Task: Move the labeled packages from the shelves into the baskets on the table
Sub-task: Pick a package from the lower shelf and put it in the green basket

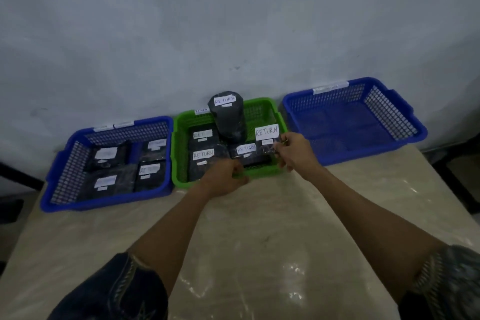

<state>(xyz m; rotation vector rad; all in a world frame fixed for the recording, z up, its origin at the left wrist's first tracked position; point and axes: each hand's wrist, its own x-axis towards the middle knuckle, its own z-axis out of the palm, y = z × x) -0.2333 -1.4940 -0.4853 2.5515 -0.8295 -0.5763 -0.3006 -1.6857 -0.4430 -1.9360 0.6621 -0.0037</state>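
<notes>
1. The right hand [293,153] pinches a flat black-wrapped package [266,135] with a white handwritten "RETURN" label. Thumb and fingertips close on the package's right edge, and the other fingers are loosely curled.
2. The left hand [226,179] has its fingers curled over the near rim of the green plastic mesh basket [179,148], apparently steadying it.
3. The held package hangs over the near right corner of the green basket, above the parcels already inside.
4. Handling, as a judgement:
   - It looks light, since a pinch at one edge carries it.
   - The glossy film is probably slippery and slightly soft over a stiffer core.
   - A grip across an edge, clear of the label, seems safest.
5. Orientation:
   - The labelled face tilts up toward the camera, and the writing reads level from left to right.
   - The long axis seems to run near-to-far, but the dark lower end blends with the parcels below, so this is uncertain.
6. Inside the green basket lie several flat labelled black parcels [205,158]. A tall black-wrapped cylinder [228,117] stands at its far side.
7. Left of the green basket is a blue mesh basket holding parcels [104,205]. To the right is a second blue mesh basket [363,156]. All rest on the pale table [259,241].
</notes>
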